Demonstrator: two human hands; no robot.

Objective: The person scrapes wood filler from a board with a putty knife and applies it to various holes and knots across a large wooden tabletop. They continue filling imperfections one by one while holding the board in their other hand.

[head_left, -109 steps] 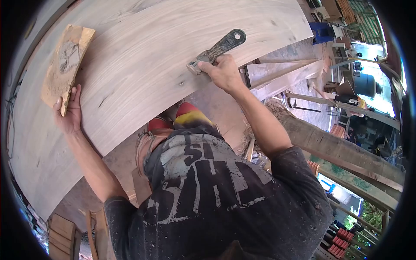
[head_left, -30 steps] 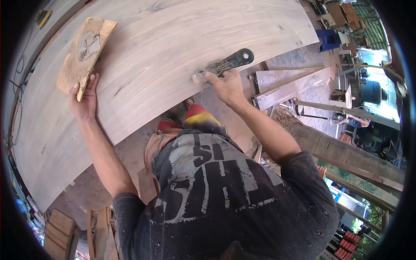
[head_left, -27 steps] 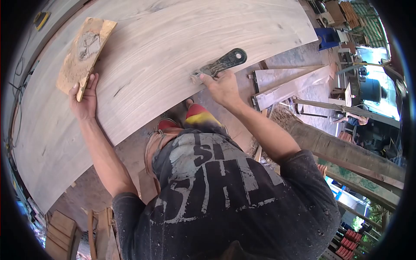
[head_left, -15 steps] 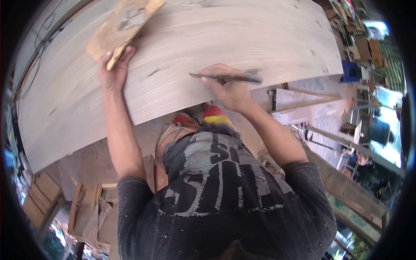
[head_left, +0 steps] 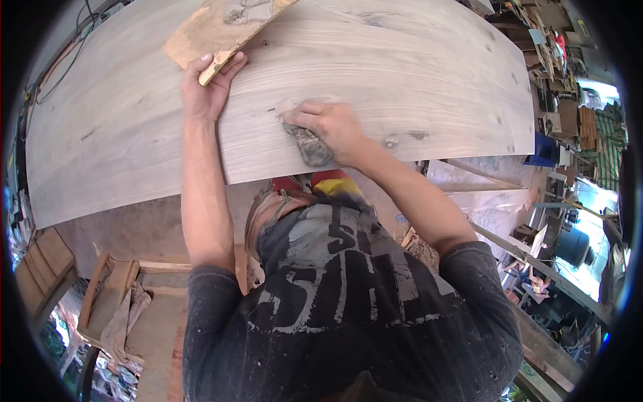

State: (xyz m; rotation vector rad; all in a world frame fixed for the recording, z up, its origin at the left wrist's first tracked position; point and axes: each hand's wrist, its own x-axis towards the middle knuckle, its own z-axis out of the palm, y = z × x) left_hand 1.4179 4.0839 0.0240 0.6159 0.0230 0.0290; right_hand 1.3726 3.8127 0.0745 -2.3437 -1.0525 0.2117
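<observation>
My left hand point(head_left: 209, 90) grips the near corner of a small yellowish wooden board point(head_left: 207, 33), fingers wrapped round its edge. A patch of grey paste point(head_left: 249, 11) lies on that board, partly cut off by the frame's top. My right hand point(head_left: 331, 127) is closed round a putty knife point(head_left: 308, 144) with a dark, mottled, wide body. The knife's thin edge points to the upper left, at the surface of a large pale wood panel point(head_left: 402, 74), close to a short dark mark point(head_left: 271, 109). Whether the edge touches the panel is hard to tell.
Knots point(head_left: 391, 143) and grain lines show on the panel. A cable point(head_left: 67, 70) runs along the far left. A wooden frame with a rag point(head_left: 127, 318) stands at lower left. Stacked wood, a blue bin point(head_left: 541, 151) and long beams point(head_left: 546, 342) are on the right.
My right hand has turned the putty knife, so its body now slants down toward me instead of pointing right. The board in my left hand appears farther right as the view shifted.
</observation>
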